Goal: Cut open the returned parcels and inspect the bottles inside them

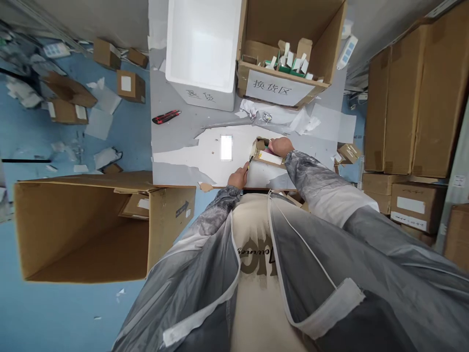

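The paper sheet (279, 89) on the large cardboard box (331, 58) reads 换货区 in handwritten characters; the white foam bin (179, 90) beside it bears two fainter ones, seemingly 退货. Dark lettering on the shirt (252, 210) appears upside down, with a script word that may be "Journey"; the open jacket (318, 254) cuts off the larger letters. The carton (166, 220) at lower left carries a printed arrow. A white rectangle (226, 148) on the worktop (183, 168) is pixelated, its face unreadable.

The small box (277, 163) lies on the worktop with its flaps up, between the two hands. Its pale label is too small to read and its contents are mostly hidden. The right hand (282, 146) is at its far side, fingers curled by the opening; their tips are hidden, so whether they grip cannot be told. The left hand (238, 177) has its fingers closed around a slim yellow-and-black tool (251, 159), which points towards the box's near left corner
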The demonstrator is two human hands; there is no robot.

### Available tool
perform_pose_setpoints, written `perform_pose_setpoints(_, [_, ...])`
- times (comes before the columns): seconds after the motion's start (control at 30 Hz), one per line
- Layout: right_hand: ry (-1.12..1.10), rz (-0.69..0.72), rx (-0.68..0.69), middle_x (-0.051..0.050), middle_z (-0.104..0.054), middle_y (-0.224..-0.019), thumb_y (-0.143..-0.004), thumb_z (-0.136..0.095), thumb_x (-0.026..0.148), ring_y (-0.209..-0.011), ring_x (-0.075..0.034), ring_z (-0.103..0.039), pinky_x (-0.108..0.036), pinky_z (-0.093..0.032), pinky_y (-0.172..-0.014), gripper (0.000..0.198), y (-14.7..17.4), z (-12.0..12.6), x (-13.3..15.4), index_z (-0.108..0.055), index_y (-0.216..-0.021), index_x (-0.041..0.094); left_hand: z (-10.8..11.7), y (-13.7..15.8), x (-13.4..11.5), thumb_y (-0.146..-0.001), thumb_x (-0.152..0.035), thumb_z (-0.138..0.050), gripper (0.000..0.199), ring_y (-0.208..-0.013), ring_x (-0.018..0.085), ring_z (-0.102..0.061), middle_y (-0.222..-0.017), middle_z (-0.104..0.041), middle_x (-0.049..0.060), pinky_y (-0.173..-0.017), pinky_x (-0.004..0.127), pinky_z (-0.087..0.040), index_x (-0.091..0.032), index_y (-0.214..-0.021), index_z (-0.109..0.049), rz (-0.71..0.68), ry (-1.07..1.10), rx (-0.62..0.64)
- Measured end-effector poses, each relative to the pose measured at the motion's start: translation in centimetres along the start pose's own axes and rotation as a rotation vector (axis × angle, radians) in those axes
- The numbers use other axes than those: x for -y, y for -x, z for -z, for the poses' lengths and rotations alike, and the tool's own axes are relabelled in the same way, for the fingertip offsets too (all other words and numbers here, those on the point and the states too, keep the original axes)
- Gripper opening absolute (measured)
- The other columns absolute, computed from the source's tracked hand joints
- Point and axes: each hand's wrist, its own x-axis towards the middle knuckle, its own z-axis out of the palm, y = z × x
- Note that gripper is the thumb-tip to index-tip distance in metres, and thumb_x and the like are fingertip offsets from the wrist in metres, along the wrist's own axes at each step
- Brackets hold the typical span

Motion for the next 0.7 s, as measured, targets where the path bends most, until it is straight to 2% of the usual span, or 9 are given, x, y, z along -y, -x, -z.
perform_pose_setpoints(0.1, [-0.053,-0.031,0.0,-0.035,-0.087,-0.145,-0.136,-0.036,0.044,-0.141,-0.047,-0.082,-0.057,-0.059,-0.126,0.062,0.3,0.3,-1.1,-0.083,-0.148,0.006,0.3,-0.1,0.9,-0.134,-0.045,-0.037,0.076,-0.129,0.036,-0.083,-0.163,-0.079,0.024,-0.109,0.04,-0.064,-0.023,-0.206,-0.041,0.02,0.05,-0.044])
perform_pose_setpoints(0.2, [-0.165,-0.094,-0.031,-0.029,-0.088,-0.15,-0.136,-0.028,0.052,-0.143,-0.044,-0.081,-0.053,-0.062,-0.124,0.069,1.2,-0.1,-2.3,-0.084,-0.145,0.013,0.6,-0.3,2.7,-0.134,-0.06,-0.038,0.078,-0.132,0.037,-0.083,-0.163,-0.082,0.021,-0.107,0.039,-0.066,-0.027,-0.205,-0.046,0.039,0.111,-0.084])
perform_pose_setpoints(0.3, [-0.281,-0.199,-0.11,-0.025,-0.09,-0.146,-0.134,-0.027,0.061,-0.139,-0.045,-0.081,-0.055,-0.064,-0.123,0.07,2.6,-1.5,-2.3,-0.082,-0.148,0.019,1.0,-0.3,5.6,-0.136,-0.051,-0.036,0.074,-0.143,0.037,-0.081,-0.17,-0.079,0.022,-0.109,0.038,-0.067,-0.026,-0.205,-0.043,0.201,0.179,-0.216])
perform_pose_setpoints(0.37, [-0.389,-0.295,-0.157,-0.024,-0.09,-0.143,-0.134,-0.028,0.06,-0.137,-0.045,-0.081,-0.058,-0.064,-0.125,0.066,3.5,-2.8,-1.7,-0.078,-0.153,0.021,1.6,-0.2,8.0,-0.135,-0.043,-0.035,0.076,-0.145,0.037,-0.082,-0.175,-0.075,0.026,-0.11,0.039,-0.068,-0.02,-0.208,-0.033,0.396,0.231,-0.327])
perform_pose_setpoints(0.43, [-0.531,-0.373,-0.171,-0.025,-0.088,-0.145,-0.135,-0.03,0.058,-0.139,-0.045,-0.081,-0.06,-0.063,-0.128,0.063,4.3,-4.2,-0.9,-0.077,-0.152,0.02,2.5,-0.1,10.5,-0.134,-0.045,-0.04,0.083,-0.133,0.038,-0.085,-0.173,-0.072,0.033,-0.108,0.043,-0.069,-0.011,-0.208,-0.024,0.543,0.256,-0.363])
perform_pose_setpoints(0.53, [-0.702,-0.433,-0.158,-0.029,-0.088,-0.143,-0.135,-0.031,0.067,-0.14,-0.045,-0.081,-0.059,-0.065,-0.128,0.072,5.2,-6.4,0.1,-0.082,-0.141,0.017,4.3,-0.3,13.7,-0.133,-0.052,-0.051,0.092,-0.123,0.04,-0.085,-0.164,-0.074,0.039,-0.112,0.051,-0.068,0.002,-0.204,-0.027,0.586,0.254,-0.33])
perform_pose_setpoints(0.63, [-0.863,-0.505,-0.17,-0.025,-0.09,-0.133,-0.132,-0.035,0.075,-0.132,-0.043,-0.085,-0.057,-0.071,-0.122,0.076,6.2,-8.8,1.5,-0.085,-0.139,0.018,5.8,-0.7,15.0,-0.135,-0.052,-0.048,0.086,-0.144,0.045,-0.078,-0.161,-0.076,0.037,-0.129,0.058,-0.063,0.005,-0.199,-0.036,0.556,0.221,-0.358])
perform_pose_setpoints(0.7, [-0.932,-0.592,-0.201,-0.025,-0.089,-0.139,-0.132,-0.037,0.071,-0.136,-0.043,-0.084,-0.06,-0.07,-0.126,0.073,7.0,-10.2,2.9,-0.08,-0.156,0.017,6.3,-1.0,14.5,-0.135,-0.046,-0.047,0.08,-0.16,0.046,-0.07,-0.169,-0.074,0.035,-0.141,0.062,-0.057,0.002,-0.198,-0.039,0.573,0.181,-0.385])
